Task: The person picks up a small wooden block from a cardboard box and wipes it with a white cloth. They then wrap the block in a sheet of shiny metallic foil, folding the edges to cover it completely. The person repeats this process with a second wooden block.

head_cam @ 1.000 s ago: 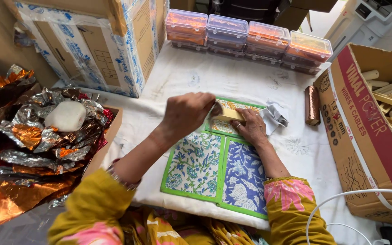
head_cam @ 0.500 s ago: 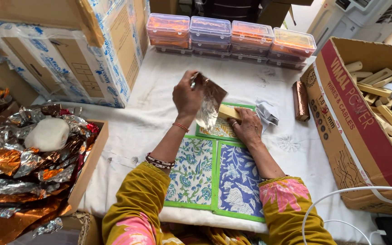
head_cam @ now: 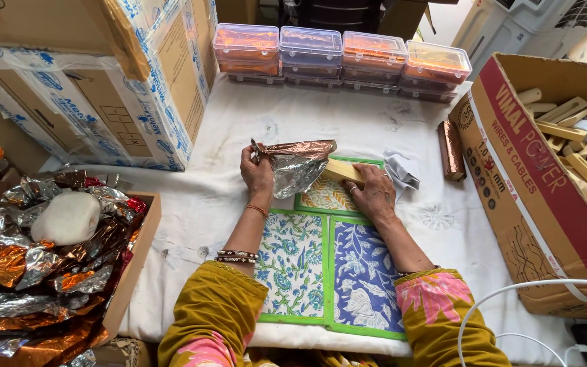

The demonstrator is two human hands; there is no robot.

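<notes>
We see the left hand pinching the upper edge of a crumpled foil sheet, copper on one face, silver on the other, lifted just above the bench. Right hand has its fingers closed around one end of a pale wooden block; the block's other end sits under the foil, touching it. Both are held over a green-bordered printed mat, with two larger blue-and-white floral mats below it, side by side.

Just right of the right hand: a small crumpled clear wrapper, then a copper foil roll lying near the open cardboard box, which holds more wooden blocks.

Far edge of the bench: a row of clear lidded plastic containers with orange contents. Left side: a tray of crumpled foil scraps with a white rounded lump on top, and taped cartons behind it. A white cable loops at lower right
</notes>
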